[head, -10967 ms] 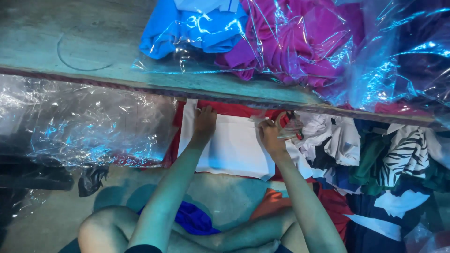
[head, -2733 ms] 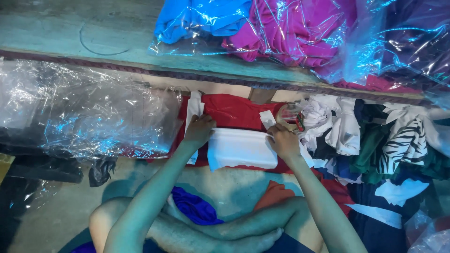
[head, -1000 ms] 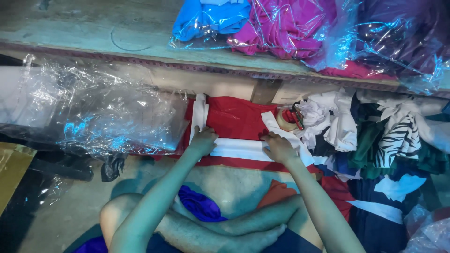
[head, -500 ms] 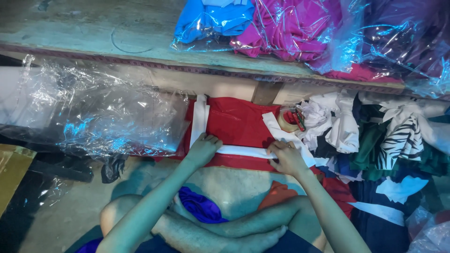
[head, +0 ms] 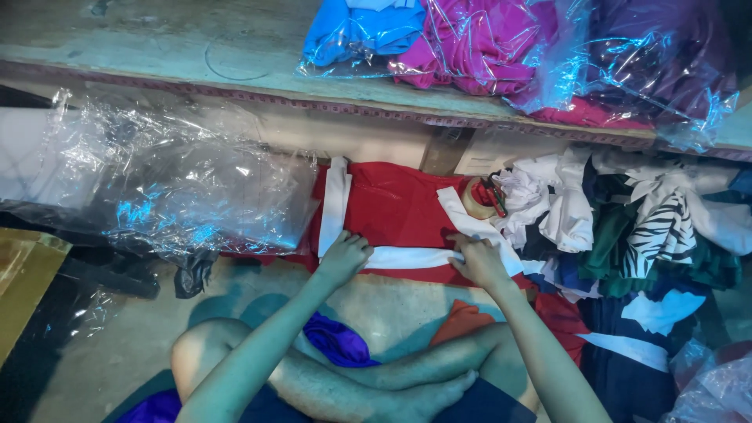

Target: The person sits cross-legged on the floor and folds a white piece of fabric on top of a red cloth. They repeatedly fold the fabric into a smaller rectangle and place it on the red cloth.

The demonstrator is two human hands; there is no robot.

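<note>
Red shirt [head: 395, 210] lies flat on the floor just below the shelf [head: 157, 47], white band [head: 411, 257] folded across its lower edge. Left hand [head: 343, 255] and right hand [head: 478, 260] both press down on the band, fingers curled, not really gripping. Clothes pile [head: 627, 227] right of the shirt, plastic bags [head: 172, 188] left.

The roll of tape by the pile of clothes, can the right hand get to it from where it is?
Probably yes. The roll of tape lies just beyond the right hand, with only a white strip of the red garment between them and nothing covering it.
</note>
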